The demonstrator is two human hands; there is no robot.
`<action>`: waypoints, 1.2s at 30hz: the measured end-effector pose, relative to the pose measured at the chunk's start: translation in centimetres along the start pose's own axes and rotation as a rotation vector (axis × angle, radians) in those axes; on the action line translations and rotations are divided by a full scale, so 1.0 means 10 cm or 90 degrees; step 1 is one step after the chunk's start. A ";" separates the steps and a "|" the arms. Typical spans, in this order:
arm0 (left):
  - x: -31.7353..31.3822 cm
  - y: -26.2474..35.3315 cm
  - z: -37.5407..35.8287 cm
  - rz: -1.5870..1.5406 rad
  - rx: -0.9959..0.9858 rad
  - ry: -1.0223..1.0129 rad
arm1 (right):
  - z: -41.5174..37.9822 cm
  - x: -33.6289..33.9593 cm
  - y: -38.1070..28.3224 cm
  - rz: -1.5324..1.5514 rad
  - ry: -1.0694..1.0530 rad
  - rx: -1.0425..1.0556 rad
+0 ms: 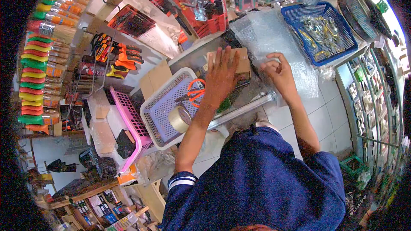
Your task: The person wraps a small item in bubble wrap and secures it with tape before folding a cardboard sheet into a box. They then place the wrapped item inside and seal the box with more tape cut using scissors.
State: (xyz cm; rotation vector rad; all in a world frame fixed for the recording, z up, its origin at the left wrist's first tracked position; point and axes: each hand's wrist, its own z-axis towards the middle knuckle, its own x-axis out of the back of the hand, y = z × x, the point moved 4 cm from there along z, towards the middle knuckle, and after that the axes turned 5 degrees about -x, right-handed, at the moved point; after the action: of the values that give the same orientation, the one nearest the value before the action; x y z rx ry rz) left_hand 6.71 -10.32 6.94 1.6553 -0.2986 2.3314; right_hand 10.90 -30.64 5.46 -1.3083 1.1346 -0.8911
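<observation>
My left hand (220, 75) lies flat on a small brown cardboard box (244, 65), fingers stretched out and slightly apart. To the right of the box, my right hand (279, 73) is raised with its fingers curled in toward the thumb. Whether anything is in those fingers I cannot make out. A sheet of bubble wrap (267, 32) spreads behind and beside the right hand. Left of my left forearm stands a white basket (147, 119), with orange-handled scissors (196, 93) and a roll of tape (174, 119) in it.
A blue basket (314, 60) of metal fittings stands at the back right. On the left are a pink basket (136, 126), hanging paintbrushes (50, 64) and orange-handled tools (126, 57). Carded goods (203, 6) hang at the back. A shelf rack (368, 102) stands at right.
</observation>
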 end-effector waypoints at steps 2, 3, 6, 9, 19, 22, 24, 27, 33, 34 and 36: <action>0.00 -0.01 -0.01 -0.003 -0.006 -0.012 | 0.14 0.00 -0.14 -0.071 -0.008 0.003; 0.00 -0.01 -0.01 -0.005 -0.009 -0.017 | 0.21 -0.01 -0.16 -0.085 -0.022 0.000; -0.01 -0.01 -0.02 0.011 -0.022 0.003 | 0.36 -0.06 -0.21 -0.142 -0.056 -0.011; -0.06 -0.02 -0.04 0.000 -0.020 0.016 | 0.42 -0.14 -0.24 -0.190 -0.072 -0.025; -0.08 -0.01 -0.06 -0.061 -0.003 0.075 | 0.45 -0.21 -0.24 -0.086 -0.075 -0.089; -0.03 0.01 -0.02 -0.055 -0.004 0.049 | 0.50 -0.17 -0.21 -0.101 -0.078 -0.103; 0.00 0.03 -0.03 -0.047 -0.007 0.053 | 0.51 -0.16 -0.21 -0.114 -0.081 -0.105; 0.02 0.03 -0.04 -0.050 -0.016 0.042 | 0.53 -0.17 -0.21 -0.134 -0.079 -0.100; -0.04 0.01 -0.08 -0.009 -0.025 0.045 | 0.51 -0.19 -0.19 -0.253 -0.052 -0.082; -0.03 0.02 -0.06 -0.015 -0.022 0.040 | 0.55 -0.18 -0.08 -0.263 -0.043 -0.047; 0.00 0.02 -0.04 -0.028 -0.013 0.028 | 0.58 -0.16 0.04 -0.254 -0.039 -0.027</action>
State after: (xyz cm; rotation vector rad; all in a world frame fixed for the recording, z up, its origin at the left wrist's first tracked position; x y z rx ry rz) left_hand 6.25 -10.41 6.79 1.5823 -0.2736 2.3206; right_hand 16.00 -27.57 4.77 -1.6192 0.8610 -1.1110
